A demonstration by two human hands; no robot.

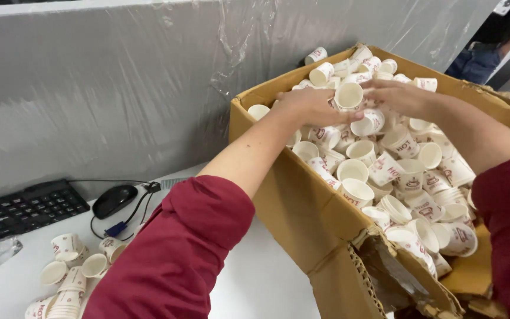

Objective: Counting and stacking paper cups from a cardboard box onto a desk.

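While both arms reach into the cardboard box, the left hand and right hand together grip one paper cup. Loose cups lie heaped just beneath them.

A grey partition wall draped in clear plastic sheeting stands behind a white desk.

Both hands meet over a cardboard box heaped with paper cups; left hand and right hand close around one cup. Left of the box, loose cups, a mouse and keyboard lie on the surface.
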